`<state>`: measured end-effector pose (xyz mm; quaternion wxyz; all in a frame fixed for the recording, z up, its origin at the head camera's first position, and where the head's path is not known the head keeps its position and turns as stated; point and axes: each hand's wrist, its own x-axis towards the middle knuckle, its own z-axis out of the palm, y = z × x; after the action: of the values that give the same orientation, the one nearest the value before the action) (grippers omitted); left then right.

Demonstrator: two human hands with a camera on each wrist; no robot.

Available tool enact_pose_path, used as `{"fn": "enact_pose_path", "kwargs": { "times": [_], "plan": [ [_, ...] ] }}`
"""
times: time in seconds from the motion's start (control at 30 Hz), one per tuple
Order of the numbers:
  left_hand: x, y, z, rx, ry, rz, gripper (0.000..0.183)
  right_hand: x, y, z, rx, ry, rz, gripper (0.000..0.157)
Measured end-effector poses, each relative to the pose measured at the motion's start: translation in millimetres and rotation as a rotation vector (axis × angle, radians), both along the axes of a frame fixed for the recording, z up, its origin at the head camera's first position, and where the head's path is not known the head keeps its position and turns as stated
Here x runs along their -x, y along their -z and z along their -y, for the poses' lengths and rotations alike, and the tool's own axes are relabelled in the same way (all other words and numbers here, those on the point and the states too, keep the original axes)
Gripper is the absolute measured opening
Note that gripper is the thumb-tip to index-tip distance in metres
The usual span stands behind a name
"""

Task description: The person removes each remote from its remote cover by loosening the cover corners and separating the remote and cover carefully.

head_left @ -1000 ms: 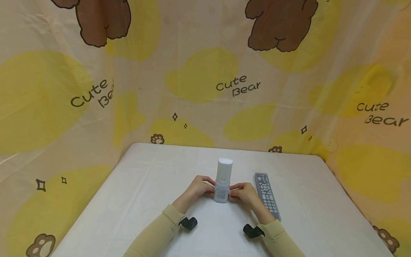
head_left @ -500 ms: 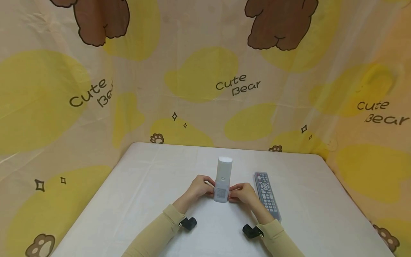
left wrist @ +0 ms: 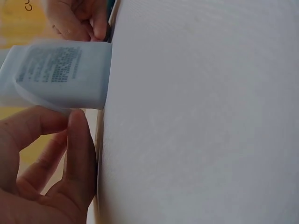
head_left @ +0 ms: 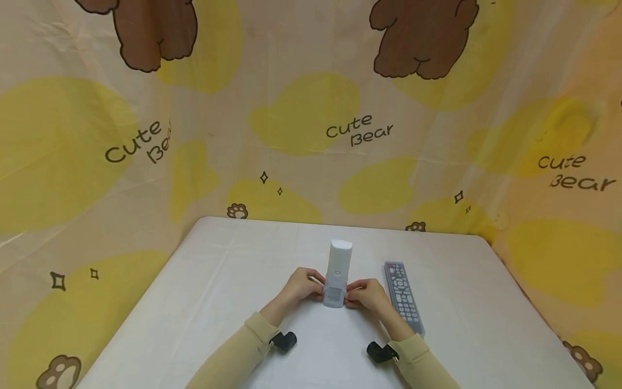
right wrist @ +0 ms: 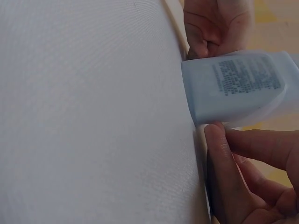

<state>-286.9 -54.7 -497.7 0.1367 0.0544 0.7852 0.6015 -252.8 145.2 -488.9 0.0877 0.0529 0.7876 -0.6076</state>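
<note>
A white remote control stands on end at the middle of the table, its back turned to me. Around its lower part is a translucent sleeve, with the printed label showing through. My left hand pinches the sleeve's left edge low down between thumb and index finger. On the opposite edge, my right hand pinches it the same way, as the right wrist view shows the thumb and index fingertips meeting at the sleeve. The front of the remote is hidden.
A second, grey remote control with many buttons lies face up just right of my right hand. The white table has rounded far corners. A patterned curtain hangs behind and at both sides.
</note>
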Motion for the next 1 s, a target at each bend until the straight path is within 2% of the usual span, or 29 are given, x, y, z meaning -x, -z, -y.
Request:
{"fn": "enact_pose_path", "kwargs": {
  "times": [0.17, 0.23, 0.57, 1.0],
  "plan": [
    [0.0, 3.1, 0.8, -0.033, -0.008, 0.011, 0.022, 2.1, 2.7, 1.0, -0.01, 0.01, 0.01, 0.022],
    [-0.5, 3.0, 1.1, -0.047, -0.012, 0.02, 0.022, 6.5, 11.1, -0.6, -0.017, 0.018, 0.013, 0.022],
    [1.0, 5.6, 0.5, -0.093, -0.018, 0.019, 0.024, 6.2, 10.2, 0.6, -0.003, 0.033, 0.003, 0.022],
    [0.4, 4.9, 1.0, -0.097, 0.001, 0.002, 0.028, 3.9, 8.3, 1.9, -0.099, 0.053, -0.037, 0.022]
  ]
}}
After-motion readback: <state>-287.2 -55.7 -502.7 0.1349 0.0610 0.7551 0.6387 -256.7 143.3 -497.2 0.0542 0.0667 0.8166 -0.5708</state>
